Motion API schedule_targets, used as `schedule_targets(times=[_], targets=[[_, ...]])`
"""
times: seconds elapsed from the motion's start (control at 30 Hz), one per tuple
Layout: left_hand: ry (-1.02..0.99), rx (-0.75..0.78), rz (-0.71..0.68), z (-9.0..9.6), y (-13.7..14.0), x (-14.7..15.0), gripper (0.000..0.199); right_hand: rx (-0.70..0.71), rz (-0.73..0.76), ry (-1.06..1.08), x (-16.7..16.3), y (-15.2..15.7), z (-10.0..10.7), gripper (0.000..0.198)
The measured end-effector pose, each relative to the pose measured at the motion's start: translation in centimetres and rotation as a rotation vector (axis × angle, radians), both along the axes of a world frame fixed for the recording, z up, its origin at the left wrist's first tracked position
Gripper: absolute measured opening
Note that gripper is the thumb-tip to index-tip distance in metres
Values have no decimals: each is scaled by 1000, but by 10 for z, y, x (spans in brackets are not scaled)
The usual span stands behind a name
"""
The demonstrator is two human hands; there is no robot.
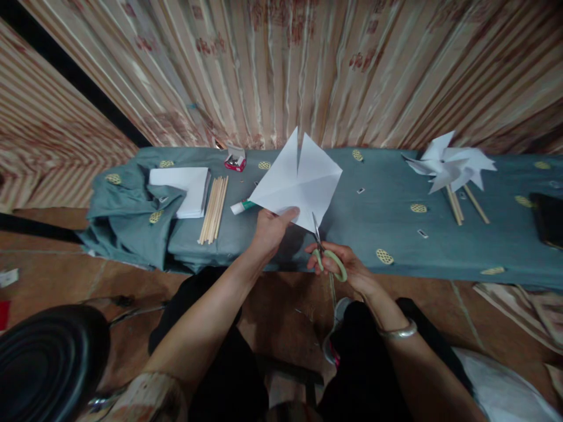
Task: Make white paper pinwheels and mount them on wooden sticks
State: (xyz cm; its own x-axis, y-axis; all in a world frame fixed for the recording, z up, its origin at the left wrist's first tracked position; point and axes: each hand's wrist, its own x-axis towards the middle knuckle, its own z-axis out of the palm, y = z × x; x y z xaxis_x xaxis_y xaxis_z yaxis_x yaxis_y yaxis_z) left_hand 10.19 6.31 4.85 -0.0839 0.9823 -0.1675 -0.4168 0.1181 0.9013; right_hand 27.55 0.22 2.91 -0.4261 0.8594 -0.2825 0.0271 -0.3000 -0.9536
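My left hand (273,230) grips a white sheet of paper (299,179) by its near edge, thumb on top. A slit runs inward from the sheet's far corner, and a crease crosses its middle. In my right hand (341,264) is a pair of scissors (329,262) with pale green handles. Their blades meet the paper's near right corner. A glue stick (241,207) with a white cap lies partly under the sheet's left corner. Left of that, a bundle of thin wooden sticks (214,211) rests beside a stack of white paper (193,187).
A small red box (236,159) sits open at the back of the bench (378,211), which has a green cloth over it. White paper pinwheels (451,161) on sticks lie to the right, near a dark phone-like object (548,218). A black round stool (53,360) stands at lower left.
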Motion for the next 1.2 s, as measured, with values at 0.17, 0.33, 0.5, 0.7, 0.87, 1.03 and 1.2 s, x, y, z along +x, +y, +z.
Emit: schedule_targets(times=[0.17, 0.33, 0.5, 0.7, 0.87, 1.03, 1.2], targets=[[-12, -3, 7, 2, 0, 0, 35, -2, 13, -6, 1, 1, -1, 64], [-21, -5, 0, 3, -1, 0, 35, -9, 18, -11, 1, 2, -3, 62], [-22, -8, -3, 2, -1, 0, 32, -20, 15, -1, 1, 2, -4, 61], [-27, -6, -8, 2, -1, 1, 32, -3, 25, -23, 0, 2, -1, 64], [-8, -17, 2, 1, 0, 1, 33, 10, 20, -21, 0, 1, 0, 62], [0, -21, 16, 1, 0, 1, 35, 11, 17, -11, 0, 1, -1, 60], [-6, -13, 6, 2, -1, 1, 34, 2, 0, 1, 0, 0, -1, 57]])
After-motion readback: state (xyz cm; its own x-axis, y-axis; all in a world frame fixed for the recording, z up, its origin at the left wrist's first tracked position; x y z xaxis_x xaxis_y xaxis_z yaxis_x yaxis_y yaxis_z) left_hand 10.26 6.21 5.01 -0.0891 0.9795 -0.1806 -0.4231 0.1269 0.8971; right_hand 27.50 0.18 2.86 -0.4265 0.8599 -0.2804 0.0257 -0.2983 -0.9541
